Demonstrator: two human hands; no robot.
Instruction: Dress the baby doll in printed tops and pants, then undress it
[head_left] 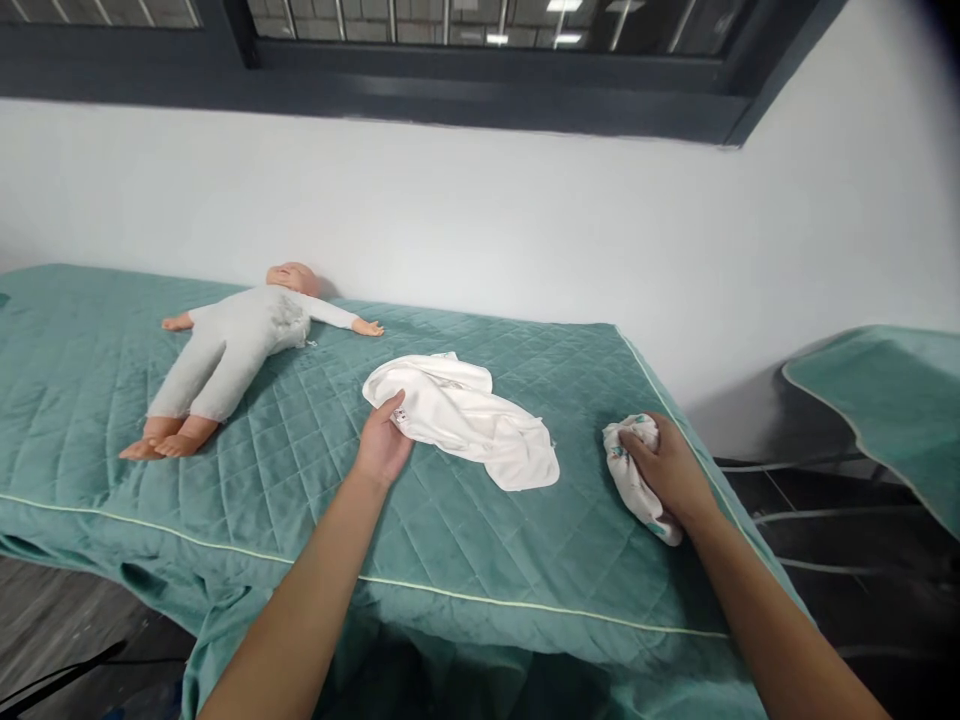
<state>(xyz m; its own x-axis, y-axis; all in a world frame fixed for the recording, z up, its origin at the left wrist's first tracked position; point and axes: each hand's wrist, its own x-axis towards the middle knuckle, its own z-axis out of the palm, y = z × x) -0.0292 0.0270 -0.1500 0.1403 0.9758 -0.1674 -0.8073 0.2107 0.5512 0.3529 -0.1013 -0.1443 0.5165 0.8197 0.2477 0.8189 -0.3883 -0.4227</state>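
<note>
My left hand is closed on the left end of a white cloth, its thumb on top and its fingers underneath. The cloth looks like a small baby garment, crumpled and spread to the right over the bed. Near the bed's right edge, my right hand grips a bunched white cloth with a green print. How that cloth is folded cannot be made out. A baby doll in a pale bodysuit lies on its back at the left, apart from both hands.
A green quilted cover with a light piped edge lies over the bed and hangs down in front. Behind stands a white wall below a dark window frame. Another green cover is at the far right, beyond a gap.
</note>
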